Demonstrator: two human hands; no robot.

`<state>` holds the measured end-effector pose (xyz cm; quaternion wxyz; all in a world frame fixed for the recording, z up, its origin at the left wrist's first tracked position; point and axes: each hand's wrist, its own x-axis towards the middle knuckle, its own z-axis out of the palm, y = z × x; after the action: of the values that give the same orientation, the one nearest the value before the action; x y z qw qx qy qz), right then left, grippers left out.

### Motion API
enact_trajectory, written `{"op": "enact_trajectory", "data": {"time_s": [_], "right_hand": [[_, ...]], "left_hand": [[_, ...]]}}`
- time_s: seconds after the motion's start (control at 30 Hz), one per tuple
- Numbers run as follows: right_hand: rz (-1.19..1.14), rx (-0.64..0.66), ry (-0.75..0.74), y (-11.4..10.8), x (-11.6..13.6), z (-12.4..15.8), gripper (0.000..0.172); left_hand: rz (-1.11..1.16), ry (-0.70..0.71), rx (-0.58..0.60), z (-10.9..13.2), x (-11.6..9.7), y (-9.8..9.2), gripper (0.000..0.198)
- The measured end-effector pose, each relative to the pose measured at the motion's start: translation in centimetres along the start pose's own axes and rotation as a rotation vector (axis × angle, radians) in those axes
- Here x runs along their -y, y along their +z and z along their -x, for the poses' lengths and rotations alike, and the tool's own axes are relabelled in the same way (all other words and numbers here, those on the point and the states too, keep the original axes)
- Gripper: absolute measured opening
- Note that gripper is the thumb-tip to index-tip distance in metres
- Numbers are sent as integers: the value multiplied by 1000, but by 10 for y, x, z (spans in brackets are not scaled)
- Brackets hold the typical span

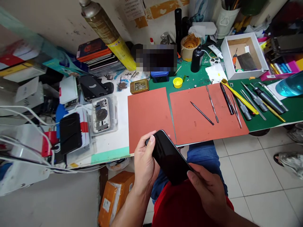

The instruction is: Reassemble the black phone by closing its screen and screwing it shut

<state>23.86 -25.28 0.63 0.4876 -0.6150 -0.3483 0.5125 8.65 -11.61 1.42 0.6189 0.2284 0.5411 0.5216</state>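
A black smartphone (169, 156) with a dark screen is held tilted in front of the bench edge, above my lap. My left hand (146, 160) grips its upper left end, thumb on the screen's edge. At the lower right end, my right hand (208, 186) holds the phone's side between thumb and fingers. Beyond the phone lie two reddish-brown mats (151, 116) side by side. On the right mat rest a dark pointed tool (202, 113), a metal spudger (212, 104), a black pen-like tool (226, 98) and tweezers (234, 110).
Several screwdrivers and a yellow brush (240, 96) lie at the right. A white box (243, 56) stands behind them. Phone parts in a clear case (101, 115) and a black phone (70, 132) sit at left, near white cables. An orange carton (117, 197) stands below.
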Motion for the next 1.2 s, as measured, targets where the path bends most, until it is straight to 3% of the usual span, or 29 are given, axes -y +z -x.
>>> {"op": "enact_trajectory", "data": {"time_s": [0.33, 0.47, 0.77, 1.2], "right_hand": [[148, -10, -128, 8, 17, -7, 25], [171, -22, -114, 3, 18, -11, 24], [204, 99, -16, -1, 21, -29, 50], [190, 139, 2, 3, 28, -45, 59]], "left_hand": [[42, 26, 13, -11, 6, -5, 39], [45, 44, 22, -6, 6, -3, 37], [5, 64, 29, 6, 2, -5, 34], [-66, 32, 52, 11, 7, -2, 37]]}}
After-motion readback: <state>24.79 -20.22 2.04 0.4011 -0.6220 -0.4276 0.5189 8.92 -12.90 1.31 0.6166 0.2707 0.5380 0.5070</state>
